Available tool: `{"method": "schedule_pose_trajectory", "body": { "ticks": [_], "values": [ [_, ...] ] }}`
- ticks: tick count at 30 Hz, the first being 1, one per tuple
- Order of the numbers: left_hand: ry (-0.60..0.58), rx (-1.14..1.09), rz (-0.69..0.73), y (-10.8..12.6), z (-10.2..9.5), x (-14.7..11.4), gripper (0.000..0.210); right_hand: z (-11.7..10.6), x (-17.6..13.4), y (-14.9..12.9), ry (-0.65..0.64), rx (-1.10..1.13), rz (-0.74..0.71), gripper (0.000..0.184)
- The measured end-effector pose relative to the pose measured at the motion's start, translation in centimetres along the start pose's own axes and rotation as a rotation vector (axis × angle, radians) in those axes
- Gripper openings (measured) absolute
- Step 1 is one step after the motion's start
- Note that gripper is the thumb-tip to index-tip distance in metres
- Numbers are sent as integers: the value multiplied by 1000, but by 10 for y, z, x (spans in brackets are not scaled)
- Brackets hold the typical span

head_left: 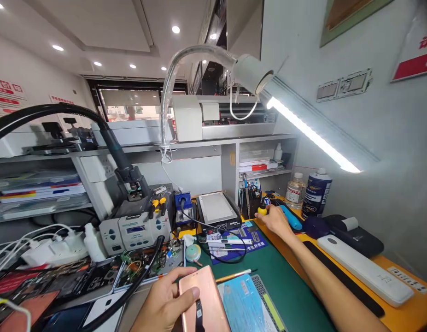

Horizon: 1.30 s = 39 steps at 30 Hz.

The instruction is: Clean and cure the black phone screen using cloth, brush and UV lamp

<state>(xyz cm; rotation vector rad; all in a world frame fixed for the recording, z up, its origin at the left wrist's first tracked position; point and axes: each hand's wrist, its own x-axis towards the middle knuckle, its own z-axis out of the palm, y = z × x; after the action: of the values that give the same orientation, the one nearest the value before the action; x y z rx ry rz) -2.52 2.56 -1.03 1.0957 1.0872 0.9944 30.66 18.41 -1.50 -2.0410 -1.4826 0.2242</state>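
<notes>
My left hand is closed around a rose-gold phone, thumb on the face turned up to me. A black strip with a small white label lies along that face by the thumb. Stretched out to the back right, my right hand has its fingers around a small yellow object with a dark top; its exact kind is too small to make out. This is beside a black tool holder with tweezers and other tools. A light-blue case lies just right of the right hand.
A green mat carries a blue wrapped pad and a brush. Behind stand a heating plate and a soldering station. Bottle and spray can stand right. A lamp hangs overhead.
</notes>
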Motion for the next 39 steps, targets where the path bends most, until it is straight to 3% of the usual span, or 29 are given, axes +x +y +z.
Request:
{"method": "schedule_pose_trajectory", "body": {
  "ticks": [6, 10, 13, 17, 20, 22, 31, 39],
  "values": [
    [-103, 173, -10, 3, -5, -3, 68, -5, 4, -3, 38, 111, -14, 28],
    [52, 529, 68, 6, -7, -5, 50, -27, -11, -19, -9, 333, -176, 29],
    [139, 789, 85, 6, -10, -4, 40, -38, -32, -35, -274, 533, -304, 38],
    [117, 875, 92, 4, -13, -3, 28, -36, -59, -50, -781, 676, -358, 54],
    [92, 905, 113, 4, -13, -4, 20, -28, -71, -56, -1197, 789, -349, 48],
    [67, 938, 147, 3, -13, -5, 16, -22, -74, -58, -1350, 824, -361, 41],
    [-1, 1047, 197, -5, -21, -6, 11, 0, -69, -56, -1411, 785, -330, 37],
    [6, 1073, 200, -9, -22, -2, 13, 22, -67, -53, -1366, 984, -140, 30]
  ]
}}
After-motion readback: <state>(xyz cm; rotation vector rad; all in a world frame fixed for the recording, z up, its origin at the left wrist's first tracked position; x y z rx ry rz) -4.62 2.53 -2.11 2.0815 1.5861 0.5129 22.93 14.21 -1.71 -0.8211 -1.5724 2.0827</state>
